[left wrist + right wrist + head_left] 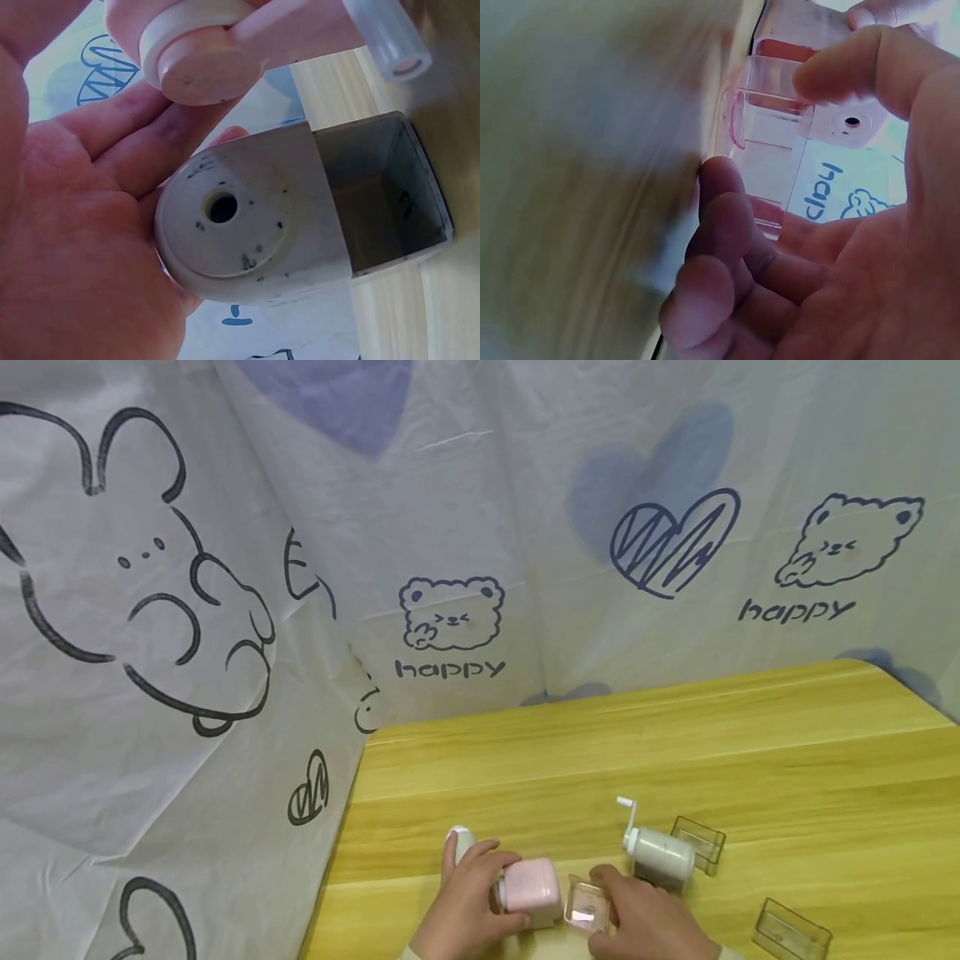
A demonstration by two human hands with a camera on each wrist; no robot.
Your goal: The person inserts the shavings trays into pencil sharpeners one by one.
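My left hand (468,902) grips a pink pencil sharpener (531,887) between thumb and forefinger. Its white ring and crank handle (386,37) face the left wrist camera. Close to the left hand's other fingers stands a whitish sharpener (247,210) with an open drawer slot; in the head view just its rounded top (461,839) shows. My right hand (648,914) pinches a clear pinkish drawer (769,150) between thumb and fingers. The drawer is close beside the pink sharpener's lower part; whether they touch, I cannot tell.
Beyond the right hand lies another whitish sharpener (663,853) with a white crank. A clear greyish drawer (708,843) sits behind it, and a second clear drawer (791,931) is at the right front. Printed cloth (525,527) hangs behind the wooden table (562,760).
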